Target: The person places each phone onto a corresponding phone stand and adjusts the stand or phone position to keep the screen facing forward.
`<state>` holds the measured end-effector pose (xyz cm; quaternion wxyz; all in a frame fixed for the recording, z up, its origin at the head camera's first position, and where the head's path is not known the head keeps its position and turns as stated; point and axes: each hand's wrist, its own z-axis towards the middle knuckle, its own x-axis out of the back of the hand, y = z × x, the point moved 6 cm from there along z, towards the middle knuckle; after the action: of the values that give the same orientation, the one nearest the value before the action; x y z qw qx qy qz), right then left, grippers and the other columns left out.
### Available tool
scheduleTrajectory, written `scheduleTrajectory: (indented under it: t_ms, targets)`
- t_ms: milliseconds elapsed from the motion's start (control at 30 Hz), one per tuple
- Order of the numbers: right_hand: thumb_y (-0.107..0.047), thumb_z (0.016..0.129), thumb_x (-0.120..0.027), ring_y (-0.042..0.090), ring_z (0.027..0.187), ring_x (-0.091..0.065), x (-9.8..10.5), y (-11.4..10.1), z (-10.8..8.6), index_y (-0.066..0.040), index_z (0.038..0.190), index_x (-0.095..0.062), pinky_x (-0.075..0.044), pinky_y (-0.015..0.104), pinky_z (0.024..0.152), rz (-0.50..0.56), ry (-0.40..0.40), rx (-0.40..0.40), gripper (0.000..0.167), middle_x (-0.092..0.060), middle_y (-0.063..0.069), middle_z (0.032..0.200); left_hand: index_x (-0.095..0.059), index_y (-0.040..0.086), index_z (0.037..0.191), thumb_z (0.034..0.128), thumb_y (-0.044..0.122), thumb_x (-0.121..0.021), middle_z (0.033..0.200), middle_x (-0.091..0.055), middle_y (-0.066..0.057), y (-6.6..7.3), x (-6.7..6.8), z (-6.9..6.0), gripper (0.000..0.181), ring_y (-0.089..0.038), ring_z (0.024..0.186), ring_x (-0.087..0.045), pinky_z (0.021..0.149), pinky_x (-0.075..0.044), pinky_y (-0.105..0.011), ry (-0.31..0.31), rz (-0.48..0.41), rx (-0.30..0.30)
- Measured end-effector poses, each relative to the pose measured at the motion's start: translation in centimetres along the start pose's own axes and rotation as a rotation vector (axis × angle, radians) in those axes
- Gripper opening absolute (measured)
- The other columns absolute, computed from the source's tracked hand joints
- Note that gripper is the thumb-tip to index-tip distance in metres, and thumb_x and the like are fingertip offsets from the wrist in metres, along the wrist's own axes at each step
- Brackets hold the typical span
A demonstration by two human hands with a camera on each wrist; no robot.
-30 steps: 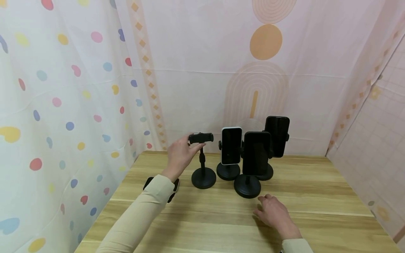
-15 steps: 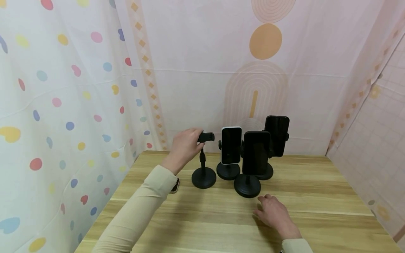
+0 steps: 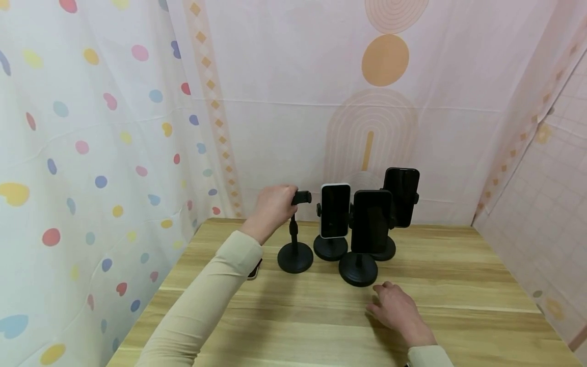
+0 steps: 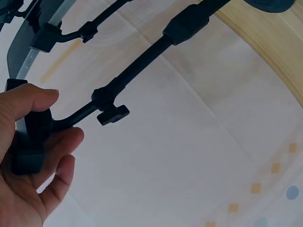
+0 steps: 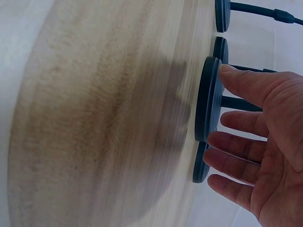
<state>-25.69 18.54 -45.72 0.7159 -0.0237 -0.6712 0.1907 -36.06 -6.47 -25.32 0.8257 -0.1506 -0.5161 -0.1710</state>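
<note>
In the head view, my left hand [image 3: 274, 206] grips the clamp [image 3: 301, 197] on top of a black phone stand [image 3: 295, 258]. The stand is upright on its round base and carries no phone. Thumb and curled fingers wrap the clamp in the left wrist view, above a bent neck with a wing knob [image 4: 113, 115]. A phone [image 3: 254, 271] lies on the table, mostly hidden behind my left sleeve. My right hand [image 3: 399, 311] is in front of the loaded stands, its fingers relaxed and holding nothing; the right wrist view shows them spread near the bases [image 5: 207, 99].
To the right stand three more black stands with upright phones: a white-edged phone [image 3: 335, 210], a black phone [image 3: 372, 221] in front and another black phone [image 3: 401, 198] behind it. The wooden table [image 3: 458, 275] meets curtains at its back and left.
My left hand has moved up and right, from pinching the clamp's underside to wrapping its left end. More of the phone on the table is now covered. My right hand stays put.
</note>
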Motion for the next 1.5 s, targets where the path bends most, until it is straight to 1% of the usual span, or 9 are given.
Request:
scheduleTrajectory:
  t_ms: [200, 300, 433, 600, 800, 1067, 1300, 1500]
  targets:
    - [-0.028, 0.084, -0.079, 0.036, 0.096, -0.061, -0.1, 0.0, 0.1, 0.003, 0.112, -0.067, -0.051, 0.051, 0.081, -0.011, -0.013, -0.005, 0.044, -0.062, 0.019, 0.106, -0.068, 0.007, 0.085, 0.0822, 0.011, -0.078, 0.076, -0.068, -0.004, -0.5, 0.1, 0.7, 0.011, -0.02, 0.066, -0.062, 0.061, -0.051, -0.037, -0.047, -0.049, 0.0]
    - [-0.028, 0.084, -0.079, 0.036, 0.097, -0.061, -0.1, -0.1, 0.1, 0.003, 0.112, -0.067, -0.051, 0.052, 0.081, -0.011, -0.018, -0.007, 0.044, -0.062, 0.019, 0.106, -0.068, 0.007, 0.083, 0.0813, 0.011, -0.078, 0.075, -0.067, -0.004, -0.6, 0.2, 0.8, 0.011, -0.02, 0.066, -0.061, 0.061, -0.05, -0.037, -0.053, -0.059, -0.009]
    - [-0.028, 0.083, -0.08, 0.036, 0.096, -0.061, -0.2, -0.1, 0.1, 0.003, 0.111, -0.067, -0.051, 0.051, 0.081, -0.012, -0.024, -0.008, 0.044, -0.062, 0.019, 0.105, -0.069, 0.006, 0.084, 0.0814, 0.011, -0.078, 0.077, -0.068, -0.005, -0.7, 0.2, 0.9, 0.011, -0.02, 0.067, -0.062, 0.063, -0.052, -0.036, -0.066, -0.075, -0.009]
    - [-0.029, 0.083, -0.08, 0.036, 0.096, -0.061, -0.2, -0.1, 0.1, 0.003, 0.111, -0.067, -0.051, 0.051, 0.08, -0.012, -0.027, -0.008, 0.044, -0.062, 0.019, 0.105, -0.07, 0.006, 0.086, 0.0816, 0.012, -0.078, 0.077, -0.068, -0.005, -1.0, 0.2, 1.2, 0.012, -0.02, 0.066, -0.062, 0.062, -0.052, -0.035, -0.096, -0.086, 0.021]
    - [-0.029, 0.083, -0.08, 0.036, 0.095, -0.061, -0.3, -0.2, 0.0, 0.003, 0.111, -0.067, -0.051, 0.051, 0.08, -0.004, -0.031, -0.003, 0.044, -0.062, 0.019, 0.104, -0.068, 0.007, 0.082, 0.082, 0.01, -0.076, 0.073, -0.065, -0.003, -1.1, 0.2, 1.5, 0.008, -0.019, 0.063, -0.057, 0.06, -0.047, -0.033, -0.126, -0.119, 0.041]
    - [-0.028, 0.083, -0.08, 0.035, 0.095, -0.062, -0.3, -0.2, 0.0, 0.004, 0.11, -0.067, -0.051, 0.05, 0.081, -0.006, -0.03, 0.002, 0.043, -0.062, 0.019, 0.104, -0.07, 0.006, 0.082, 0.082, 0.007, -0.076, 0.075, -0.066, -0.004, -1.2, 0.4, 1.8, 0.006, -0.019, 0.064, -0.057, 0.064, -0.048, -0.033, -0.143, -0.158, 0.064]
    - [-0.027, 0.083, -0.08, 0.034, 0.094, -0.062, -0.2, -0.2, 0.1, 0.004, 0.11, -0.067, -0.051, 0.05, 0.081, -0.003, -0.027, 0.008, 0.043, -0.063, 0.018, 0.103, -0.069, 0.006, 0.08, 0.0831, 0.008, -0.076, 0.073, -0.064, -0.004, -0.9, 0.3, 1.7, 0.008, -0.019, 0.064, -0.058, 0.062, -0.047, -0.033, -0.147, -0.164, 0.073]
    - [-0.028, 0.084, -0.08, 0.035, 0.095, -0.062, -0.3, -0.1, 0.1, 0.004, 0.11, -0.067, -0.051, 0.05, 0.081, -0.015, -0.042, 0.001, 0.044, -0.062, 0.018, 0.104, -0.071, 0.006, 0.087, 0.0836, 0.01, -0.076, 0.079, -0.067, -0.004, -0.8, 0.2, 1.4, 0.008, -0.018, 0.067, -0.061, 0.063, -0.051, -0.033, -0.148, -0.161, 0.088]
